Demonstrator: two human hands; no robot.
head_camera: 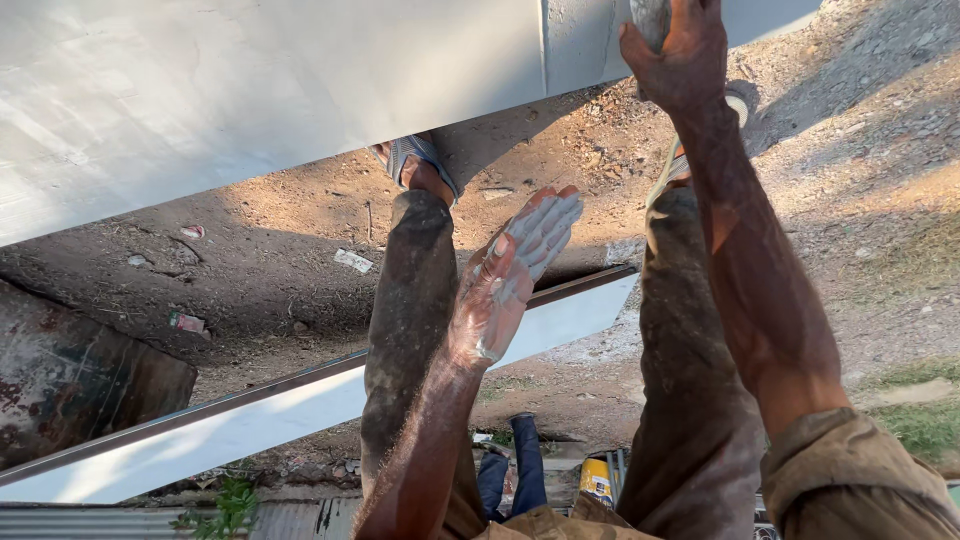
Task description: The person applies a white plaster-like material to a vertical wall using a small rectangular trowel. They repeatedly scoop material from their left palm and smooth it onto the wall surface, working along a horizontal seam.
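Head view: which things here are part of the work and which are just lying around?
In use: right hand gripping a grey tool against the white wall; left hand, open, coated in white paste.

Lying about: litter scraps, yellow can, rusty drum.

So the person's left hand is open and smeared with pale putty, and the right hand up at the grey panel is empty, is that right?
Not quite. The left hand is indeed open and coated in pale paste, but the right hand is not empty: in the head view it grips a small grey lump or tool against the grey panel. What exactly it is cannot be told.
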